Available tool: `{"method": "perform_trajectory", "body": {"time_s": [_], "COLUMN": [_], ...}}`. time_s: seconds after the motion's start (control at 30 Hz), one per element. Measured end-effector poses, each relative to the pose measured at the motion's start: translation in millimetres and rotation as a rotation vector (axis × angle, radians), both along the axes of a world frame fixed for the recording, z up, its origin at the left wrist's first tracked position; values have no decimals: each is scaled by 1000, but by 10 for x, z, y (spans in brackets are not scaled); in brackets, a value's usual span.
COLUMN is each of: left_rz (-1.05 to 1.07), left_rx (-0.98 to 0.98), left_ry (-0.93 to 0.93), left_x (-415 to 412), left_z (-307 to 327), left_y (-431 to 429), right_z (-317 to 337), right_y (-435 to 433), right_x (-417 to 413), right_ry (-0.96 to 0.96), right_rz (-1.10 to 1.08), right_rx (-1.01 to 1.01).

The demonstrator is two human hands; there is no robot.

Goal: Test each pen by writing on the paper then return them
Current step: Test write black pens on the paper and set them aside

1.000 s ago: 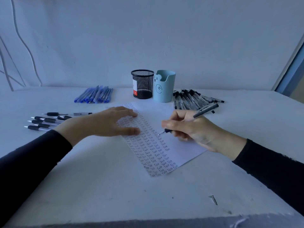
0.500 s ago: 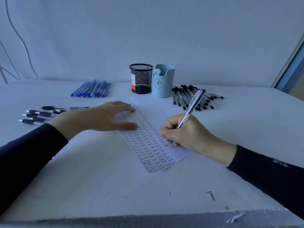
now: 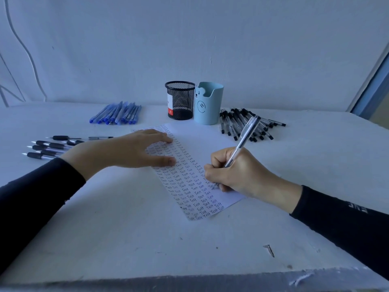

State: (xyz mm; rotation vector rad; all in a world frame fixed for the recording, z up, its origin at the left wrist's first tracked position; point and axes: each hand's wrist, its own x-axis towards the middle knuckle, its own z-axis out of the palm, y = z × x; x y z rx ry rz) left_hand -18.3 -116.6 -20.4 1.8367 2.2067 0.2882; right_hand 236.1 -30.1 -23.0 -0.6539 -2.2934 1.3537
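From the head camera, a white sheet of paper (image 3: 207, 138) lies flat on a matte, scuffed white table (image 3: 136, 239), its long axis running at a slant from the far centre toward the near right. Its left half is filled with tight columns of the handwritten word "Test"; the right strip is bare.

The right hand (image 3: 237, 171) rests on the sheet's right edge, its fingers curled round a slim pen (image 3: 245, 139) with a clear, glossy barrel and a dark upper end. The pen stands steeply tilted: the tip points down and toward the person, meeting the paper beside the last column of words, while the top end leans away to the right, toward the far side.

The left hand (image 3: 126, 152) lies flat and spread, fingers straight, pressing the written part of the sheet down.

Behind the paper stand two round cups side by side: a black wire-mesh pen holder (image 3: 180, 100) with a red-and-white label, and a smooth pale-blue plastic one (image 3: 208, 103) with a bear face and a notched rim. Translucent blue pens (image 3: 117, 114) lie in a neat fan at far left. Clear pens with black caps (image 3: 235, 123) sit heaped at far right. Pens with black rubbery grips (image 3: 46, 148) lie in rows near the left forearm, tips pointing left. Both forearms wear dark sleeves. A small screw (image 3: 269, 249) lies near the table's front edge.
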Motion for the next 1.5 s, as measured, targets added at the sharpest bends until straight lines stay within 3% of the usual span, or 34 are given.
{"method": "perform_trajectory", "body": {"time_s": [1.2,1.37,1.5], "left_rz": [7,5,3], "left_rx": [-24,-30,-28], "left_ry": [19,16,12], "left_x": [-10,-2,32], "left_z": [-4,11,27], "left_y": [7,7,-15], "right_z": [-15,74,143], "right_y": [68,103,215], "right_x": [-1,-5,-46], "right_ry": [12,87,31], "right_rz": [-8,27,-1], "right_rx": [19,-61,-146]}}
